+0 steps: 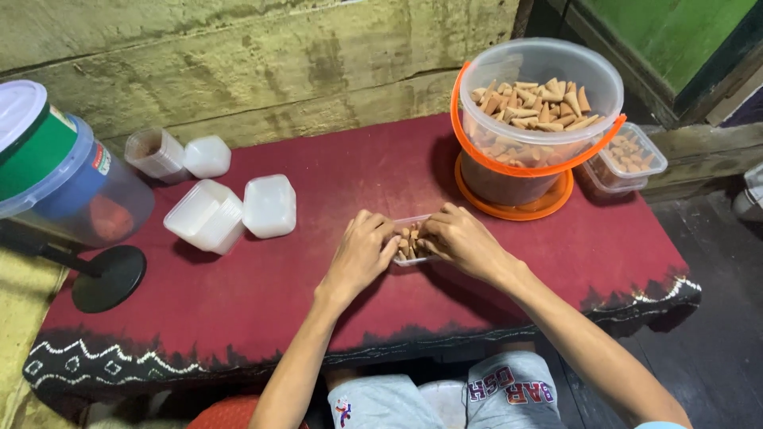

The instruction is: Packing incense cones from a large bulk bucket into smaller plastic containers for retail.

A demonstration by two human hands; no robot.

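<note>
**Cones packed in a small clear box, both hands on it**

Cones [408, 241], tan and pointed, fill a small clear box [405, 221] at the middle of the red cloth [381, 167]. Left hand [362, 254] cups the box's near left side, fingers curled together against it. Right hand [463, 238] presses from the right, fingertips among the cones; whether they pinch one I cannot tell. Behind stands a clear bucket [540, 87] of cones with an orange handle; empty white boxes [238, 210] lie to the left.
</note>
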